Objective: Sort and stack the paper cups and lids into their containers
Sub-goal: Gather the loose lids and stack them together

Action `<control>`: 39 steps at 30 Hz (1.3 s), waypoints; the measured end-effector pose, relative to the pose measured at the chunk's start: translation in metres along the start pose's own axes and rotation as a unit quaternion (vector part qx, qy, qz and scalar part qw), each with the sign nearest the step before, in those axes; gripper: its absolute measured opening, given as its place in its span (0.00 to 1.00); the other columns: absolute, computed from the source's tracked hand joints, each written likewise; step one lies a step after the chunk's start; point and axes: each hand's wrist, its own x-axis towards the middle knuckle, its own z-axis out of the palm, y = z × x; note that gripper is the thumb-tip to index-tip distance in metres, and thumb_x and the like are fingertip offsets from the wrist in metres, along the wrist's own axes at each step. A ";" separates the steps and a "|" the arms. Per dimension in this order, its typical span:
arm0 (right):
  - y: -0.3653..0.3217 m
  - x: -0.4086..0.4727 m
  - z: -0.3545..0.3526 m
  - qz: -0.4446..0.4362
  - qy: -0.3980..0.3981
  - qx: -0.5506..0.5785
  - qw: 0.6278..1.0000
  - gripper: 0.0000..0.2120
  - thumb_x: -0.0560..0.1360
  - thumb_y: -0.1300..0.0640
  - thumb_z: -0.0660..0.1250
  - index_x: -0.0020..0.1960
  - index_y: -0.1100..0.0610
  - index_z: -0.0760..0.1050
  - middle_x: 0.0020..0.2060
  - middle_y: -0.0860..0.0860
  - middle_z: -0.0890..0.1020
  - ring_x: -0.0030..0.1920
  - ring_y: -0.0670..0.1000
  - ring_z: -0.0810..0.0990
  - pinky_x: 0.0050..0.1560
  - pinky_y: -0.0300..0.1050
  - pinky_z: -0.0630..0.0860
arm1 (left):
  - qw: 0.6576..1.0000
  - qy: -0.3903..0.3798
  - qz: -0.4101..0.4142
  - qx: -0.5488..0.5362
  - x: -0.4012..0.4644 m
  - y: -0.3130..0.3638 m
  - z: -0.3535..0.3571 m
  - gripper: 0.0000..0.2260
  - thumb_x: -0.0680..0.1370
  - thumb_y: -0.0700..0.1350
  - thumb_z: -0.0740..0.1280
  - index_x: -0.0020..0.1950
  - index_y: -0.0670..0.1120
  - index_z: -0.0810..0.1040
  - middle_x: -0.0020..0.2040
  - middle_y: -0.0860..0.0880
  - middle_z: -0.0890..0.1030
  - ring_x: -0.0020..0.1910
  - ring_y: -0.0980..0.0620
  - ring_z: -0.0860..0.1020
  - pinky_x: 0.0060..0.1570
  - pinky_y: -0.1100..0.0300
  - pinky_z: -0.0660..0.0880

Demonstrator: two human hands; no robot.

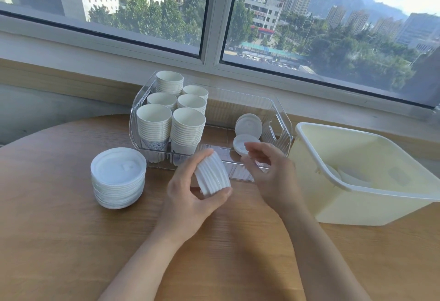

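Wooden round table [71,241] by a window carries, at 3 o'clock, a pale yellow bin [371,208] with a few lids lying inside. At 12 o'clock a clear container [284,129] holds six cup stacks [171,115] on its left side and two loose lids [247,131] on its right. At 9 o'clock sits a lid pile [118,178]. Centre, the left hand [190,196] grips a short lid stack [212,174]; the right hand [271,169] hovers beside it, fingers loosely curled, holding nothing.
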 end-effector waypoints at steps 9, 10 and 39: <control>0.022 0.086 0.013 0.094 -0.174 -0.288 0.937 0.13 0.77 0.55 0.75 0.62 0.49 0.82 0.58 0.48 0.83 0.56 0.51 0.81 0.50 0.42 0.74 | 1.000 0.009 -0.003 -0.016 0.002 0.000 -0.002 0.35 0.69 0.51 0.83 0.73 0.59 0.72 0.69 0.62 0.76 0.70 0.59 0.72 0.60 0.72 0.70; 0.025 0.090 0.016 0.099 -0.174 -0.306 0.931 0.12 0.77 0.56 0.75 0.60 0.48 0.83 0.57 0.49 0.83 0.55 0.51 0.81 0.49 0.42 0.75 | 1.000 0.012 -0.002 -0.018 0.002 0.000 -0.002 0.35 0.69 0.51 0.83 0.73 0.59 0.73 0.69 0.62 0.76 0.70 0.59 0.72 0.60 0.71 0.71; -0.016 -0.004 -0.010 -0.001 0.056 -0.003 0.998 0.07 0.80 0.59 0.72 0.46 0.47 0.83 0.42 0.41 0.85 0.46 0.44 0.84 0.48 0.40 0.80 | 1.000 0.009 -0.017 -0.022 0.001 0.003 -0.001 0.35 0.68 0.51 0.83 0.71 0.62 0.73 0.68 0.63 0.76 0.69 0.60 0.73 0.57 0.71 0.72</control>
